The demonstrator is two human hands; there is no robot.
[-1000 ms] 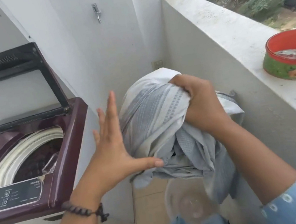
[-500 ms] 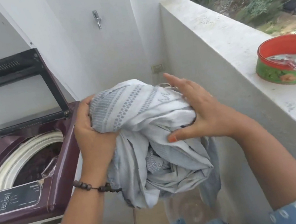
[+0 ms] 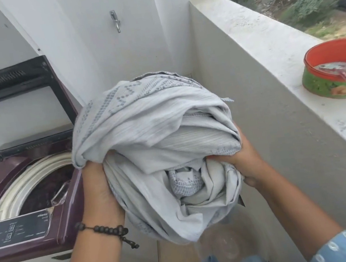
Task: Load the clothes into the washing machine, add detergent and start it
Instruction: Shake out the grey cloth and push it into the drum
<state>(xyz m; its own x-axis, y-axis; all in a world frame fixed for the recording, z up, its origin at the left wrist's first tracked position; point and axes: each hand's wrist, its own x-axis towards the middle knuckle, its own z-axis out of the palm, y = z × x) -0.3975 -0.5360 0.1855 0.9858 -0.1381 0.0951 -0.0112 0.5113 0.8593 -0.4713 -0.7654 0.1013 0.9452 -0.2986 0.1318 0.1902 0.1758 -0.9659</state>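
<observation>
Beside the open washing machine (image 3: pixel 29 181), the grey garment (image 3: pixel 154 147) — a second ago pinched by the right hand (image 3: pixel 242 156) alone — is now bundled, both grips closed on it, left hand (image 3: pixel 96 187) included — ready, seemingly, for loading.

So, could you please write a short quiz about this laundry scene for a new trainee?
1. True or false: the washer lid is closed.
2. What holds the bundle? A) left hand alone B) both hands C) right hand alone
3. Fill in: the red and green tin stands on the ____.

Key:
1. False. The lid stands open and the drum shows.
2. B. The left hand holds the bundle's left side and the right hand its right side.
3. Ledge, on the person's right.
</observation>
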